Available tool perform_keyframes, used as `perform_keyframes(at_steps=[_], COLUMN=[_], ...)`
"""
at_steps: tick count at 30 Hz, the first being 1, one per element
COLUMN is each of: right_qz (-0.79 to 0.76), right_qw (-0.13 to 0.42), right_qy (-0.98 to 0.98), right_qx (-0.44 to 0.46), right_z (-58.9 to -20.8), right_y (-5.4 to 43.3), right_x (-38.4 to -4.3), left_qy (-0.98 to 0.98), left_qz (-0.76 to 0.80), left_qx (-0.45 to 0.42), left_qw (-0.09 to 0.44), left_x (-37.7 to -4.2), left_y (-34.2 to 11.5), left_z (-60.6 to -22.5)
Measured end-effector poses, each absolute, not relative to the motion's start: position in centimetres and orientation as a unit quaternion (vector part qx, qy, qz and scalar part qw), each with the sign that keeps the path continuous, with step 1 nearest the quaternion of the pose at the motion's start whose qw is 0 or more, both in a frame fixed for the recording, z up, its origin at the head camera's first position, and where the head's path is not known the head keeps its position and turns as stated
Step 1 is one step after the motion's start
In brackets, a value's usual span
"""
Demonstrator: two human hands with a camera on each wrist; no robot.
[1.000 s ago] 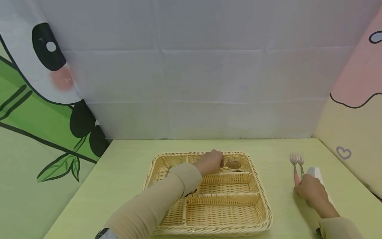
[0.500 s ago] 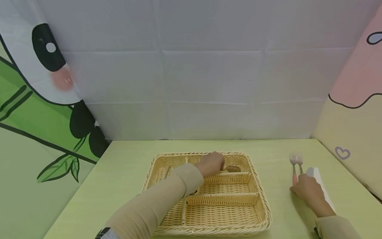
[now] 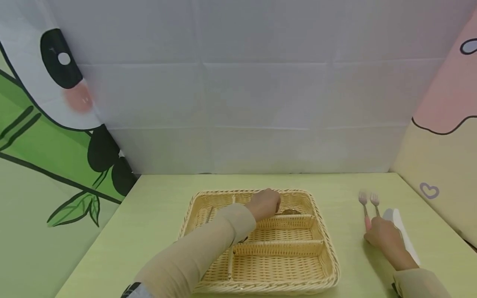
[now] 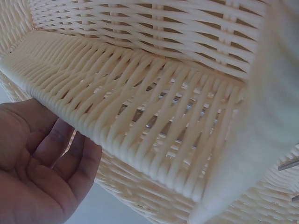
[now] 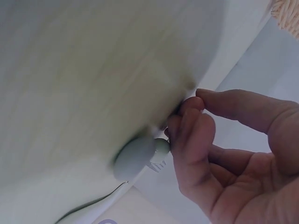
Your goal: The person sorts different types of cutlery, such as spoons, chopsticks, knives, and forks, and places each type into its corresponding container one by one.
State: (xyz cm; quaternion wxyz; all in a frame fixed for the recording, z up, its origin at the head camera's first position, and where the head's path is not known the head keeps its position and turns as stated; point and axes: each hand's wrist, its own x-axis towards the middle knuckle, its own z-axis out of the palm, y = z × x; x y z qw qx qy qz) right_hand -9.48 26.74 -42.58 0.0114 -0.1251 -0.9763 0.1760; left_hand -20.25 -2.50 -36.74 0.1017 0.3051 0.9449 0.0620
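Observation:
My left hand [image 3: 263, 205] reaches into the back compartment of the wicker basket [image 3: 285, 285]. Its curled fingers hold a spoon [image 3: 291, 212], whose bowl shows low beside the compartment divider [image 4: 117, 107]. In the left wrist view that divider hides the fingertips, and metal glints through the weave. On the right, my right hand [image 3: 385, 238] pinches the handle of a pink-handled fork [image 3: 367, 223], tines pointing away from me. A second fork [image 3: 374, 199] lies just right of it, its handle covered by the hand. In the right wrist view thumb and forefinger [image 5: 201, 100] meet close over the tabletop.
Beside the right hand lies a white knife [image 3: 404, 236], with a grey rounded piece of cutlery [image 3: 388, 214] next to it. Wicker dividers split the basket, and a thin metal piece [image 3: 209, 214] shows in its left compartment. A cloth backdrop [image 3: 261, 103] closes the table's far side.
The spoon at my left hand has sunk lower into the back compartment. My right hand has shifted slightly left, and the pink-handled fork has moved left, away from the other fork.

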Motion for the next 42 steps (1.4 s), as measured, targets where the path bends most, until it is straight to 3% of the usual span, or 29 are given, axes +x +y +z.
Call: perform_keyframes(at_steps=[28, 35, 42], right_qz=[0.153, 0.154, 0.162], right_qw=[-0.003, -0.037, -0.038], right_qy=[-0.983, -0.98, -0.98], right_qx=[-0.107, -0.117, -0.106], right_z=[-42.0, -41.9, -41.7], right_y=[26.5, 26.8, 26.9], right_x=[-9.2, -9.4, -9.4], left_qy=[0.943, 0.939, 0.94], left_qz=[0.035, 0.029, 0.017], left_qx=[0.313, 0.323, 0.323], left_qw=[0.11, 0.115, 0.109], left_x=[-20.3, -20.3, -20.6], left_y=[-2.6, -2.7, -2.8], left_z=[-36.2, -36.0, -35.6])
